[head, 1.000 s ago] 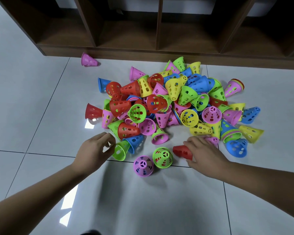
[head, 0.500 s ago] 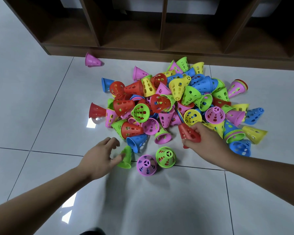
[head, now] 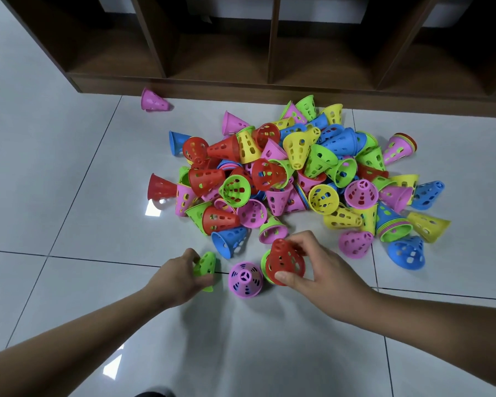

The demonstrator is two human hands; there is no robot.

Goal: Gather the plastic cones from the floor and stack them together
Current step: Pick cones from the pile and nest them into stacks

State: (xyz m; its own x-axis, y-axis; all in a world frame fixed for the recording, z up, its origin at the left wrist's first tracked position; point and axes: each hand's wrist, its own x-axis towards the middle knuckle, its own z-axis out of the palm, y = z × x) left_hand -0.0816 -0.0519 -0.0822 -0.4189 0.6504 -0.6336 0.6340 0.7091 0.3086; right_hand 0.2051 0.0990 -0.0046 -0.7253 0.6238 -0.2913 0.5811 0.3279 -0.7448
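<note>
A heap of perforated plastic cones (head: 295, 167) in red, green, yellow, blue and pink lies on the tiled floor. My right hand (head: 324, 270) grips a red cone (head: 285, 260) and holds it over an upright green cone (head: 265, 266), whose rim shows at the left. A purple cone (head: 245, 279) stands upright just left of them. My left hand (head: 181, 277) grips a green cone (head: 205, 265) lying on its side near the floor joint.
A dark wooden shelf unit (head: 269, 87) runs along the back, its base close behind the heap. One pink cone (head: 153, 101) lies alone by the shelf base. Grey floor tiles (head: 69, 196) spread to the left and front.
My right hand carried the red cone from the heap's edge down onto the upright green cone. My left hand closed round the green cone on the floor.
</note>
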